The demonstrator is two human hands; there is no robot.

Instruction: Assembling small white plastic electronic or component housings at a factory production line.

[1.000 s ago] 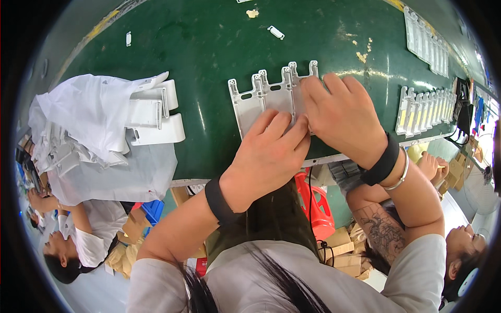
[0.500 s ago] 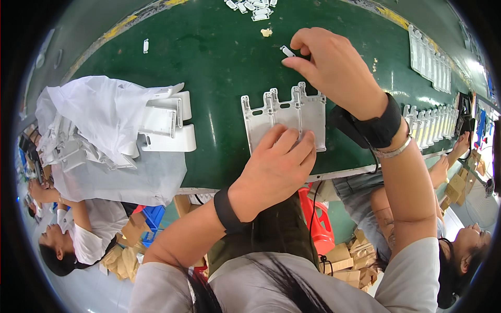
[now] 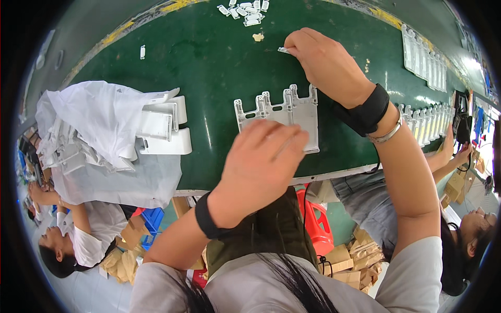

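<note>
A small white tab (image 3: 283,50) is pinched by its end between the bunched fingertips of the right hand (image 3: 326,65), above the green table (image 3: 209,68); the grip is probably taken there because so thin a piece offers little else to hold. The white panels (image 3: 307,122) are laid side by side near the table's front edge, likely so that all can be reached without leaning. Over their lower part the left hand (image 3: 263,161) is held, its fingers bent and lying close together, blurred; whether the panels are touched or steadied by it cannot be told. More tabs (image 3: 253,22) are heaped loosely at the far side, within an arm's stretch, and a lone tab (image 3: 142,51) is set apart toward the left. Hard, smooth plastic is suggested by the panels, which are flat and oblong, with raised side rims, slotted tops and knobbed prongs. By contrast, a thin, crumpled white sheet (image 3: 88,107) is draped over stacked plates (image 3: 168,142) at the left, perhaps as a guard against scratches. At the right, another row of panels (image 3: 428,125) is seen, marked by yellow strips.
</note>
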